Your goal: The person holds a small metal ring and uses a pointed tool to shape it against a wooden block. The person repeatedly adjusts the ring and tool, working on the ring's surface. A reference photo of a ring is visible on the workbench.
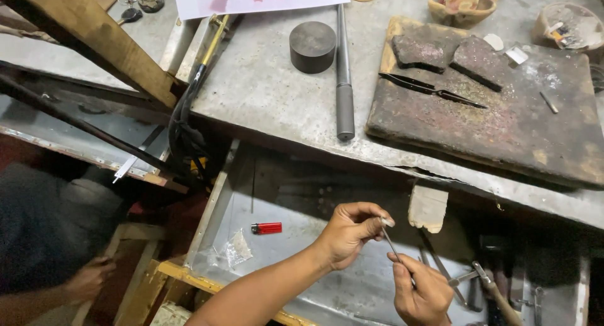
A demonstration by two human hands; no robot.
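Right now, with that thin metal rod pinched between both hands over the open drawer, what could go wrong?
1. The thin rod is held only by fingertips of the left hand and right hand; it could bend or slip into the drawer.
2. The tools lying by the right hand could snag it.
3. The red lighter sits loose in the drawer, near the work.

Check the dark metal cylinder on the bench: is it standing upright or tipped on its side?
Upright. The dark metal cylinder rests on one flat end on the bench, its round top face up, beside the long steel rod.
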